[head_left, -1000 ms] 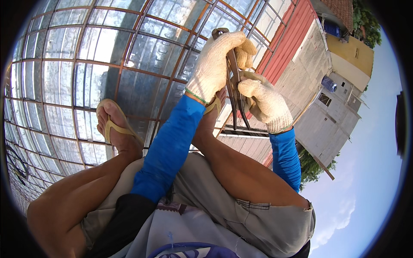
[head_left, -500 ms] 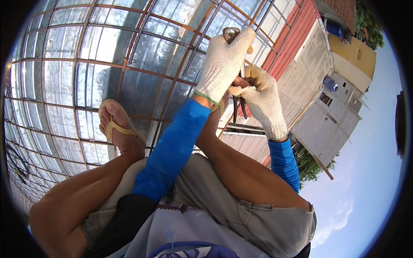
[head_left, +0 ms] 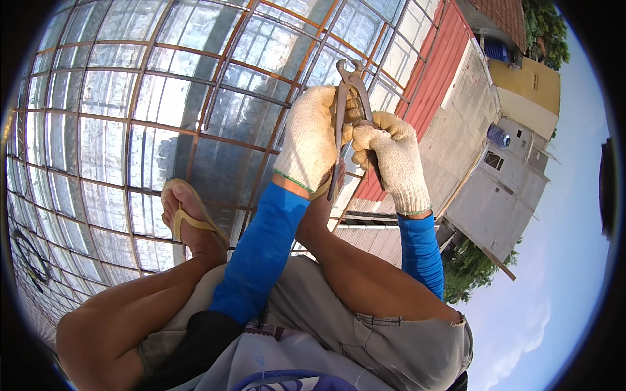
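Note:
A pair of metal pincers (head_left: 353, 79) points jaws-up between my gloved hands, its dark handles spread apart. My left hand (head_left: 306, 133), in a cream knit glove, is closed at the left handle, which runs along its palm side. Some of its fingers show between the handles. My right hand (head_left: 393, 153), gloved alike, has its fingers curled round the other handle, whose end sticks out below them. What lies between the touching fingers is hidden. Beneath the hands spreads a rusty rebar grid (head_left: 195, 133).
Shiny corrugated sheeting (head_left: 98, 150) lies under the grid. My sandalled left foot (head_left: 189, 215) rests on it; the other foot is partly behind my left arm. A loop of dark wire (head_left: 29, 257) lies far left. Red sheeting (head_left: 424, 72), buildings (head_left: 502, 189) and sky are at right.
The pincers have turned from handles-down, with the head in my left hand, to jaws-up with handles spread. My left hand has lowered, and my right hand has closed on a handle.

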`<state>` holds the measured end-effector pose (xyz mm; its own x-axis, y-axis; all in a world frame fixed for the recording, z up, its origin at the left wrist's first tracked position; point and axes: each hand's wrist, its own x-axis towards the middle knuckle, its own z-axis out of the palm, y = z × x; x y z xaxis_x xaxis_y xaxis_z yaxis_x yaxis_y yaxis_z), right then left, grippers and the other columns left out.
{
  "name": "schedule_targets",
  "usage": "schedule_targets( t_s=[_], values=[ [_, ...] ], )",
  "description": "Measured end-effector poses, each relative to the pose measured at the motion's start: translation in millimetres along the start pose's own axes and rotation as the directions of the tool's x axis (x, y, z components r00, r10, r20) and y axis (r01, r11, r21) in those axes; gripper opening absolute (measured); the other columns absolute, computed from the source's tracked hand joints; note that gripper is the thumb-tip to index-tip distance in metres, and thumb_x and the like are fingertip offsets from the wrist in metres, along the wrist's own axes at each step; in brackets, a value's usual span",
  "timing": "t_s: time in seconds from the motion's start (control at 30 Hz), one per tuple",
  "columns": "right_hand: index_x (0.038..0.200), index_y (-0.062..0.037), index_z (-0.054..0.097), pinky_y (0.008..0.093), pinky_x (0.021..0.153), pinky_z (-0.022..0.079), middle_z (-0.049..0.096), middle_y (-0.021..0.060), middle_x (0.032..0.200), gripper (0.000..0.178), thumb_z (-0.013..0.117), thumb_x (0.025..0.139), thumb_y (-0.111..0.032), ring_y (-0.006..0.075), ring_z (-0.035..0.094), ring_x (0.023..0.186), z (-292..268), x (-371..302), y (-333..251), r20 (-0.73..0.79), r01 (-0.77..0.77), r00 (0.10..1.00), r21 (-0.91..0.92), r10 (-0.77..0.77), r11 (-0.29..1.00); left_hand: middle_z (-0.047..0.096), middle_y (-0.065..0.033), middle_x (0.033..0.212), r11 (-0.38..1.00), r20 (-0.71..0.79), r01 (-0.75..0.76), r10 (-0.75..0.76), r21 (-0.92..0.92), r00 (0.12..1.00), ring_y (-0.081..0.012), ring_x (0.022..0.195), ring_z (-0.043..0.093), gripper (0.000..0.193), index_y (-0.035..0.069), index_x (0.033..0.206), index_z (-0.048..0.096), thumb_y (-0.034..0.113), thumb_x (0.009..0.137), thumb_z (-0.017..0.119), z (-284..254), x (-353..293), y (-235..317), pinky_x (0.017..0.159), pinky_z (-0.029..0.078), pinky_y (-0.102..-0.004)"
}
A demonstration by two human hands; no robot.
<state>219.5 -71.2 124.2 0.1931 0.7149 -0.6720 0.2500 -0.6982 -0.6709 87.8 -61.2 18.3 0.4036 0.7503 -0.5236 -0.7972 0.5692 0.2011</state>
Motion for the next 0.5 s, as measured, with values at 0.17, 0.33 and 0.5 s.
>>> schedule_targets(
  t_s=[0.17,0.33,0.5],
  values=[
    [0.088,-0.0002,0.07,0.0253,0.048,0.044,0.064,0.0013,0.068,0.025,0.074,0.101,-0.021,0.0081,0.06,0.053,0,2,2,-0.116,0.139,0.976,-0.304,-0.182,0.942,0.073,-0.0184,0.108,0.95,0.127,0.168,-0.139,-0.264,0.982,-0.0225,0.09,0.075,0.037,-0.005,0.125,0.066,0.025,0.115,0.046,3,-6,5,0.076,0.065,-0.0318],
    [0.09,0.0009,0.071,0.0275,0.048,0.045,0.062,0.0017,0.065,0.026,0.072,0.103,-0.021,0.0085,0.06,0.052,10,0,-13,-0.169,0.138,0.956,-0.458,-0.238,0.878,0.074,-0.0153,0.122,0.959,0.206,0.146,-0.097,-0.243,0.974,-0.0245,0.107,0.075,0.036,-0.001,0.137,0.066,0.025,0.113,0.057,-8,-2,6,0.089,0.066,-0.0377],
    [0.104,0.003,0.076,0.0297,0.05,0.047,0.065,0.0049,0.069,0.024,0.071,0.104,-0.021,0.0103,0.063,0.055,11,0,2,-0.168,0.162,0.936,-0.576,-0.31,0.802,0.075,-0.0059,0.094,0.997,0.057,0.059,-0.056,-0.057,0.997,-0.0143,0.078,0.072,0.029,-0.001,0.119,0.073,0.023,0.103,0.074,8,0,0,0.061,0.057,-0.0266]
  ],
)
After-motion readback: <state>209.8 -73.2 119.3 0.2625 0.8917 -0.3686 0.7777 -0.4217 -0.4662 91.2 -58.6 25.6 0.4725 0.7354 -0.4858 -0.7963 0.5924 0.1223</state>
